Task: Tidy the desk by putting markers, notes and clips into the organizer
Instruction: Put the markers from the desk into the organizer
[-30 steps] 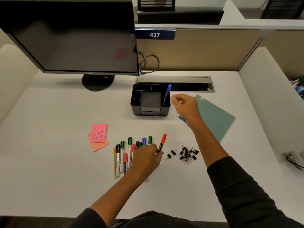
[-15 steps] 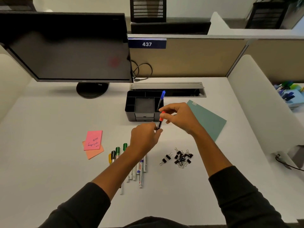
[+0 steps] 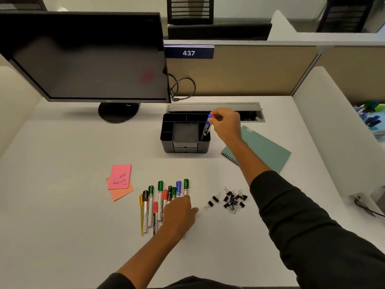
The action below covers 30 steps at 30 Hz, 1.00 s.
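1. We see our right hand point(image 3: 226, 126) above the centre of the frame, at the right side of the black organizer point(image 3: 185, 135). Its fingertips pinch the top of a red-capped marker point(image 3: 208, 127), which stands tilted with its lower end inside the organizer's right compartment.
2. A blue-capped marker point(image 3: 206, 128) leans in that same compartment, right beside the red one; the two overlap, so we cannot separate their barrels cleanly.
3. The organizer is a black box with several open compartments on top, a large square one in the middle, and small drawers on its front.
4. Our left hand point(image 3: 179, 211) lies lower, at the centre of the frame, over the right end of the row of loose markers point(image 3: 160, 199). Its fingers curl down onto them; whether they pinch one we cannot tell.
5. The loose markers lie side by side on the white desk point(image 3: 62, 215), caps pointing away from us: green, red, blue, black and one slim yellow.
6. To their left sit a pink note point(image 3: 120, 176) with handwriting, overlapping an orange note point(image 3: 123, 193).
7. To their right lies a small heap of black binder clips point(image 3: 231, 200).
8. A teal notebook point(image 3: 264, 149) rests right of the organizer, partly under our right forearm.
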Motion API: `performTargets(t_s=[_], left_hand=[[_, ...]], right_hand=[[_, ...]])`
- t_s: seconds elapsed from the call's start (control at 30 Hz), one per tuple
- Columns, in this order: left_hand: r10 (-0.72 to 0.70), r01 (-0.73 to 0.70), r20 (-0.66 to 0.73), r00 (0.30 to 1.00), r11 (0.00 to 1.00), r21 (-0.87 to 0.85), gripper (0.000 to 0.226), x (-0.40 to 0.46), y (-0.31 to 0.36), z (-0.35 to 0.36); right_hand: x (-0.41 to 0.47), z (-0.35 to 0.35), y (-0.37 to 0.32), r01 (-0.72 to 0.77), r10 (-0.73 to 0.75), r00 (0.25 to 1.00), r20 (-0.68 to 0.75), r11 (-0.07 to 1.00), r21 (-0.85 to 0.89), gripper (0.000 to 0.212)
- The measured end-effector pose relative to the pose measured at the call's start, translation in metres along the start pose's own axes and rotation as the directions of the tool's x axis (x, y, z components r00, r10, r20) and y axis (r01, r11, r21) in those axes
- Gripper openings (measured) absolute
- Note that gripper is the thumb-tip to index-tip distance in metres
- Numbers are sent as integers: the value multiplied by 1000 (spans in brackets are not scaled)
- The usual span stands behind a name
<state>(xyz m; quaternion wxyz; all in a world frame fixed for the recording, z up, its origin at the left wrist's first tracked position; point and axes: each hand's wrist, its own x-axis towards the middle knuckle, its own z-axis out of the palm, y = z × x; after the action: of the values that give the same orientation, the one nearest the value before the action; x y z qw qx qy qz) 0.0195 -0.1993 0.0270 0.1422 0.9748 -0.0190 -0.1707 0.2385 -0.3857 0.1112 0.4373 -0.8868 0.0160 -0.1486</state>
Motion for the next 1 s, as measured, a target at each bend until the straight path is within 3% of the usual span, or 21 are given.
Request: performTargets(t_s=[0.33,0.63,1.0], left_hand=[[-28,28,-36,999,1000,-15,38,17,-1,9],[-55,45,-108,993,995,-93,35,48,-3,-4],[-42,36,-70,997,995,-91,34,76,-2,-7]], right_hand=[[1,36,23,-54,80,986,147,984,-170,27],[-6,29,30,-2,17,993,118,992,-129,50],[-79,13,45,-23,23,999,-34,1000,5,36]])
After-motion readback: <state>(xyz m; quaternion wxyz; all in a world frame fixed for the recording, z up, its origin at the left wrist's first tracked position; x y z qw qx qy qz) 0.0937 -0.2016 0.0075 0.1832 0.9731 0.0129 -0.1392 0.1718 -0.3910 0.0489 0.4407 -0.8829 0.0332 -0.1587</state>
